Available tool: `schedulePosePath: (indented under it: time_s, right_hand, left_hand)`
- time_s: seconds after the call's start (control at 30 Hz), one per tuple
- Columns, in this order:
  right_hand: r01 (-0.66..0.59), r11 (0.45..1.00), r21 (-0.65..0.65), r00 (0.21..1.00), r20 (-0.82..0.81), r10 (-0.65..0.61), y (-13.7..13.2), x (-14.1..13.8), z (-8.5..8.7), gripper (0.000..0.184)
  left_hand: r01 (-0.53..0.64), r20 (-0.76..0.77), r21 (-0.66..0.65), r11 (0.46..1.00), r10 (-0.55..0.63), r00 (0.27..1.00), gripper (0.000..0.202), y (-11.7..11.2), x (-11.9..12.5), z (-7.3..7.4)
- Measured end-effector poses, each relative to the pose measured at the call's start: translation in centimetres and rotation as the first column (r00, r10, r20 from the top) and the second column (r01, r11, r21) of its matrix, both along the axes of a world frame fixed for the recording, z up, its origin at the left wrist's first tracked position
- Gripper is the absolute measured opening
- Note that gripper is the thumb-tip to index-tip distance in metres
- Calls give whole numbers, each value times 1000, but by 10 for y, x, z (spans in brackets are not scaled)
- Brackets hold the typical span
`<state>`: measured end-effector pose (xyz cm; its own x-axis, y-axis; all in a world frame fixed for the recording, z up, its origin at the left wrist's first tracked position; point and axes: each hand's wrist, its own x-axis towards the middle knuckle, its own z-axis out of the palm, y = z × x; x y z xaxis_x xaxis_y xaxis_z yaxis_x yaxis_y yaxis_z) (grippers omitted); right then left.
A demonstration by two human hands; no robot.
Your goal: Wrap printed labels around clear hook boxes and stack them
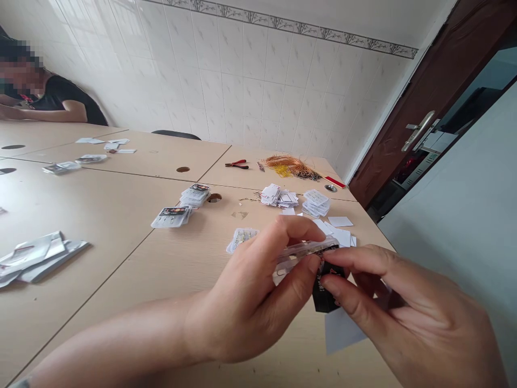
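Observation:
My left hand grips a small clear plastic case, its thumb pressing on the near face. Between the thumb and fingers of my right hand is a black printed label, which overlaps the end of the case. Whether the label is stuck to the case I cannot tell. Beneath my right hand a white sheet of paper lies on the table. Just beyond my left hand sits another clear case with small yellowish pieces inside.
Stacks of clear cases stand left of centre. White cards and more cases lie ahead. Farther back are red-handled pliers and a bundle of orange wire. Silvery packets lie left; a person sits far left.

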<state>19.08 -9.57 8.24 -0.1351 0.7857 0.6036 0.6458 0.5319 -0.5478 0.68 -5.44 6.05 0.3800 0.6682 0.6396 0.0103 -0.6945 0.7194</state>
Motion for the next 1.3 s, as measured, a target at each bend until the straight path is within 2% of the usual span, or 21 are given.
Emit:
schedulePosePath:
  time_s: [0.4, 0.63, 0.83, 1.3]
  right_hand:
    - [-21, 999, 25, 994, 105, 19, 3, 2, 1, 8]
    - [-24, 999, 26, 998, 66, 22, 2, 0, 1, 11]
    - [-2, 1000, 2, 1000, -4, 2, 2, 0, 2, 5]
    - [-8, 1000, -17, 1000, 9, 8, 2, 0, 2, 5]
  left_hand:
    - [9, 14, -11, 1000, -9, 1000, 16, -2, 0, -1]
    - [16, 7, -12, 1000, -16, 1000, 15, -1, -1, -3]
    - [6, 17, -25, 1000, -6, 1000, 14, -1, -1, -2]
    - [-4, 4, -29, 1000, 4, 1000, 19, -3, -1, -1]
